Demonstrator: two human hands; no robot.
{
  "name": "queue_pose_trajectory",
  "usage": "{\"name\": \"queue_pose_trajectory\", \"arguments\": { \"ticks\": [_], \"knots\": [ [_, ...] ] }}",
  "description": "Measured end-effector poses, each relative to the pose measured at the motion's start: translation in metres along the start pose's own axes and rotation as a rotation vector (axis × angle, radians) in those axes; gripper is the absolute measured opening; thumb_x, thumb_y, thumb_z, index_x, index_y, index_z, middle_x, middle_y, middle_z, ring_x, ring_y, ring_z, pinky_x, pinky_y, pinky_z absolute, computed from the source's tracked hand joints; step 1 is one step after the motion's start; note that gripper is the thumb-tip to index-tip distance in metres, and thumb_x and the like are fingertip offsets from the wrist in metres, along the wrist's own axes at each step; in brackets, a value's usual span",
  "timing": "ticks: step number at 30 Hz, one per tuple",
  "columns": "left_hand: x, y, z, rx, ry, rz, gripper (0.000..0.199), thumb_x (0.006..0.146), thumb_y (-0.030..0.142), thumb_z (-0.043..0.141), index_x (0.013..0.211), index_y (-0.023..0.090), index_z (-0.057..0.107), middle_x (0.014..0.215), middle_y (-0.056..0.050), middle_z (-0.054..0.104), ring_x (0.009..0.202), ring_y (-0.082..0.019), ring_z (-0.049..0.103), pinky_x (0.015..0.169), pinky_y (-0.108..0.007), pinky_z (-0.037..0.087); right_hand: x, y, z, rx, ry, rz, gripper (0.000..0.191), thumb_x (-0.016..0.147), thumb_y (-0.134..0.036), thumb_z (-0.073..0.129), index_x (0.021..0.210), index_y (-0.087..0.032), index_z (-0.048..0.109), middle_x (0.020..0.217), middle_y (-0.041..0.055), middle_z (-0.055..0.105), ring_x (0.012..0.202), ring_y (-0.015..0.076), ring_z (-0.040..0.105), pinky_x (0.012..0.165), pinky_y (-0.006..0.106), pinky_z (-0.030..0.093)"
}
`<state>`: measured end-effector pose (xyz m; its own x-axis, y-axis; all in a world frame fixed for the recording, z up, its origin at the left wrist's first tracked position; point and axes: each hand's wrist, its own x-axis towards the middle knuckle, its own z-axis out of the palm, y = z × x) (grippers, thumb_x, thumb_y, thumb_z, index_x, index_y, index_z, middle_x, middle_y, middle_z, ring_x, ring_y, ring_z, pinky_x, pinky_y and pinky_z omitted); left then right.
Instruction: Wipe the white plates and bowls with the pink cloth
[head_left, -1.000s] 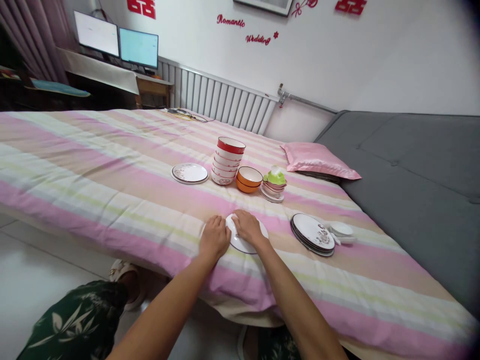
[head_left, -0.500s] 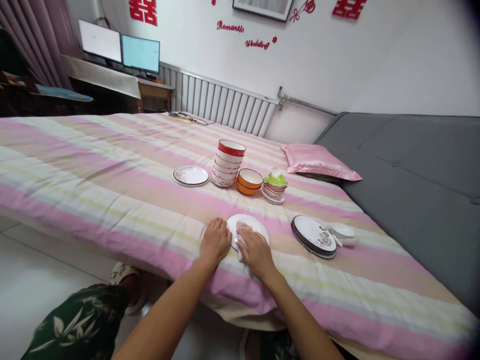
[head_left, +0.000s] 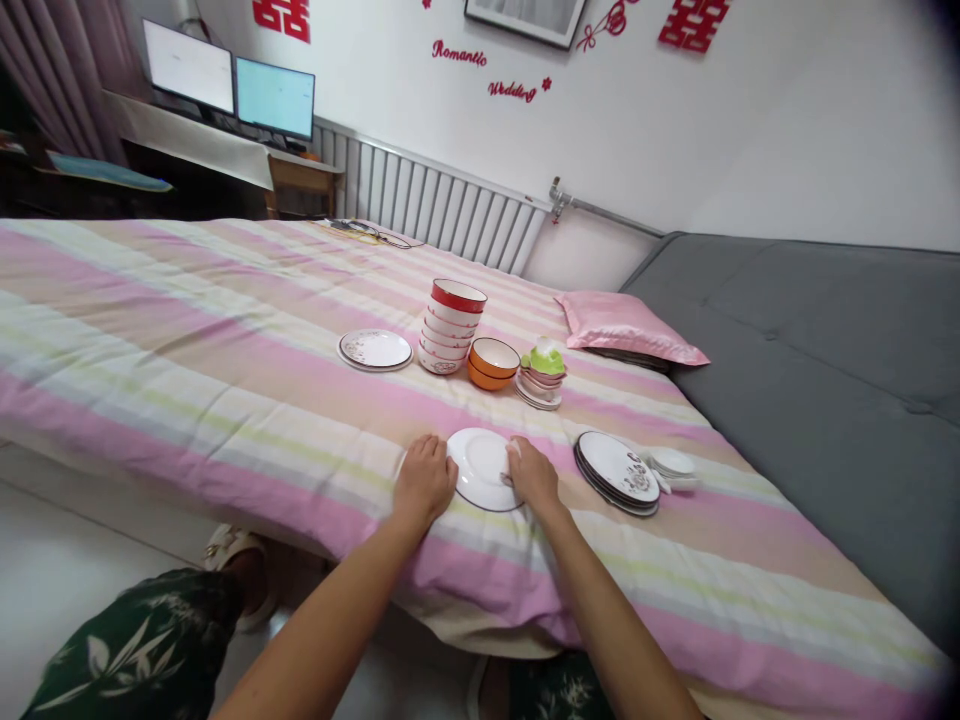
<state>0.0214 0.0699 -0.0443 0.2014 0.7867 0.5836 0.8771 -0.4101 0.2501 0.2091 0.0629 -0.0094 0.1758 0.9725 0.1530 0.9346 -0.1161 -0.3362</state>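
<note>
A white round plate (head_left: 480, 462) lies on the striped bedspread near the bed's edge. My left hand (head_left: 426, 480) is closed at its left rim, fingers curled and holding it. At the right rim is my right hand (head_left: 534, 474), closed around a thin pale cloth, of which only a small pinkish bit shows beside the thumb. The rest of the cloth is hidden by the fingers. To the right of my right hand sits a stack of dark-rimmed plates (head_left: 616, 470) with a flower pattern.
Beyond the plate stand a tall stack of red-and-white bowls (head_left: 450, 335), orange bowls (head_left: 493, 365) and small dishes topped by a green one (head_left: 541, 360). Flowered plates (head_left: 375, 348) lie left of them. Small white dishes (head_left: 673, 462) are at right; a pink pillow (head_left: 630, 325) lies behind.
My right hand has moved from the plate's middle to its right rim, taking the cloth along and uncovering the plate's centre. My left hand stays at the left rim.
</note>
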Motion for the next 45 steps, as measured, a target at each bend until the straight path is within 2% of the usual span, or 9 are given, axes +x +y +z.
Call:
{"name": "queue_pose_trajectory", "arguments": {
  "ticks": [4, 10, 17, 24, 29, 35, 40, 45],
  "knots": [
    [0.000, -0.001, 0.001, 0.009, 0.004, -0.001, 0.025, 0.082, 0.018, 0.042, 0.098, 0.014, 0.060, 0.106, -0.014, 0.063, 0.105, -0.026, 0.055, 0.095, -0.044, 0.040, 0.019, -0.016, 0.008, -0.016, 0.001, -0.058, 0.033, 0.091, -0.032, 0.036, 0.114, -0.020, 0.057, 0.110, 0.0107, 0.065, 0.096, 0.0202, 0.062, 0.076, 0.029, 0.042],
    [-0.001, -0.001, -0.001, 0.017, 0.000, 0.004, 0.024, 0.082, 0.018, 0.042, 0.097, 0.013, 0.061, 0.105, -0.014, 0.063, 0.104, -0.027, 0.054, 0.095, -0.043, 0.040, 0.028, -0.039, 0.012, 0.001, -0.063, -0.238, 0.030, 0.091, -0.030, 0.037, 0.112, -0.022, 0.058, 0.110, 0.0070, 0.066, 0.101, 0.0188, 0.060, 0.082, 0.028, 0.041],
    [-0.002, -0.002, 0.000, 0.018, -0.007, 0.016, 0.028, 0.083, 0.017, 0.041, 0.101, 0.009, 0.061, 0.104, -0.015, 0.063, 0.105, -0.027, 0.054, 0.097, -0.041, 0.039, 0.019, -0.063, 0.008, 0.064, -0.160, -0.474, 0.030, 0.091, -0.029, 0.038, 0.115, -0.026, 0.057, 0.116, 0.0005, 0.064, 0.106, 0.0156, 0.058, 0.087, 0.026, 0.042],
    [-0.003, -0.005, 0.002, 0.017, -0.024, 0.056, 0.031, 0.085, 0.014, 0.039, 0.106, 0.008, 0.060, 0.106, -0.016, 0.063, 0.105, -0.025, 0.054, 0.099, -0.042, 0.038, -0.007, -0.074, 0.008, 0.095, -0.130, -0.533, 0.032, 0.090, -0.025, 0.041, 0.118, -0.023, 0.056, 0.121, 0.0042, 0.061, 0.112, 0.0188, 0.055, 0.095, 0.032, 0.041],
    [-0.005, -0.006, 0.001, 0.018, -0.040, 0.066, 0.027, 0.082, 0.013, 0.044, 0.102, 0.008, 0.061, 0.107, -0.017, 0.062, 0.106, -0.026, 0.054, 0.098, -0.042, 0.039, -0.027, -0.061, 0.008, 0.166, -0.099, -0.577, 0.036, 0.091, -0.026, 0.041, 0.124, -0.020, 0.052, 0.127, 0.0057, 0.057, 0.122, 0.0188, 0.048, 0.103, 0.034, 0.037],
    [-0.003, -0.002, -0.004, 0.019, -0.047, 0.043, 0.026, 0.084, 0.013, 0.041, 0.100, 0.007, 0.060, 0.106, -0.017, 0.062, 0.106, -0.026, 0.053, 0.099, -0.042, 0.037, -0.052, -0.031, 0.008, 0.170, -0.016, -0.632, 0.036, 0.089, -0.027, 0.046, 0.124, -0.020, 0.053, 0.128, 0.0068, 0.057, 0.123, 0.0209, 0.047, 0.105, 0.039, 0.036],
    [-0.002, -0.002, -0.003, 0.018, -0.048, 0.029, 0.027, 0.082, 0.013, 0.042, 0.102, 0.007, 0.059, 0.107, -0.017, 0.062, 0.106, -0.026, 0.052, 0.099, -0.042, 0.038, -0.060, -0.008, 0.014, 0.155, 0.089, -0.487, 0.037, 0.091, -0.028, 0.042, 0.124, -0.019, 0.053, 0.127, 0.0085, 0.057, 0.123, 0.0250, 0.047, 0.104, 0.047, 0.035],
    [-0.003, -0.002, 0.000, 0.004, -0.038, 0.017, 0.027, 0.083, 0.013, 0.041, 0.102, 0.009, 0.059, 0.108, -0.017, 0.062, 0.107, -0.026, 0.052, 0.097, -0.043, 0.038, -0.047, 0.012, 0.015, 0.227, 0.140, -0.348, 0.039, 0.091, -0.034, 0.037, 0.122, -0.016, 0.054, 0.128, 0.0097, 0.056, 0.124, 0.0227, 0.046, 0.104, 0.040, 0.035]
  ]
}}
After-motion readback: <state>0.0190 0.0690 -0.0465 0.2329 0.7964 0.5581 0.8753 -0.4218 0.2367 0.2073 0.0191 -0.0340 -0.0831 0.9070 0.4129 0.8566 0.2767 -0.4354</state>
